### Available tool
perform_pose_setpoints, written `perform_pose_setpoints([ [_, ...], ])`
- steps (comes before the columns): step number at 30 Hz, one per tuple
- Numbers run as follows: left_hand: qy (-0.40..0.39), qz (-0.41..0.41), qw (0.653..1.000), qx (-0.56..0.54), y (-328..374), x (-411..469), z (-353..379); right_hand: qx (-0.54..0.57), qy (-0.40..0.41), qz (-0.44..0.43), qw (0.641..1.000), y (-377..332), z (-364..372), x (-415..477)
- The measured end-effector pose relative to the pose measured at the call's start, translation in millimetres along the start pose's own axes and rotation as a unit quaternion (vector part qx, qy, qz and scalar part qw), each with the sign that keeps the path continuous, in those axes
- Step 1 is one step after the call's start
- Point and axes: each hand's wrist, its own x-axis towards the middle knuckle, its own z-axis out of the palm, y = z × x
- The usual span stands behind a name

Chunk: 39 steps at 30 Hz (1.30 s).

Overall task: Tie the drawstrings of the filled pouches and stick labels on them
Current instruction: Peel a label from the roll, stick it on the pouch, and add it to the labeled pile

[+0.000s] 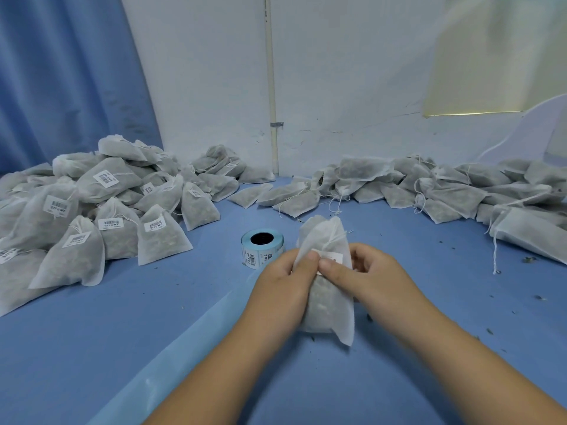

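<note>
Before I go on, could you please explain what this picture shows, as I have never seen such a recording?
There is no machine here: a person works bare-handed, filmed by one wide-angle camera worn on the head, looking forward and down. The left hand and right hand hold a filled pouch, with both thumbs pressing a white label onto it. Just behind, a roll of labels stands on the blue table. A heap of labelled pouches lies to the left; the heap on the right shows no labels.
</note>
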Motion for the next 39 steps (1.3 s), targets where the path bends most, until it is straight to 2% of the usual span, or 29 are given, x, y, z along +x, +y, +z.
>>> perform_pose_setpoints([
  [9, 0.028, 0.043, 0.997, 0.053, -3.4, 3.5, -5.9, 0.012, 0.002, -0.027, 1.0, -0.9, 3.5, -3.2],
  [16, -0.008, 0.031, 0.999, -0.021, -0.9, -0.1, -4.4, 0.086, 0.001, 0.009, 0.996, -8.6, 8.4, -8.6],
  [21, -0.008, 0.033, 0.999, -0.026, 0.8, 0.2, -3.9, 0.052, 0.013, 0.008, 0.999, -2.4, 13.4, -7.3],
  [28, 0.02, 0.022, 0.999, -0.03, 0.1, 1.2, -5.6, 0.09, -0.082, 0.013, 0.992, 1.4, 11.9, -6.9],
  [31, -0.006, 0.021, 0.999, -0.036, 1.6, 0.9, -7.5, 0.112, -0.069, 0.022, 0.991, 2.0, 12.1, -5.9],
  [36, -0.116, -0.004, 0.992, -0.047, 1.9, -0.8, -11.8, 0.157, 0.0, 0.062, 0.986, 2.2, 9.1, -4.6],
  [39, -0.12, -0.026, 0.99, -0.073, 3.1, -2.3, -11.2, 0.136, 0.008, 0.077, 0.988, 0.8, 6.8, -3.9],
])
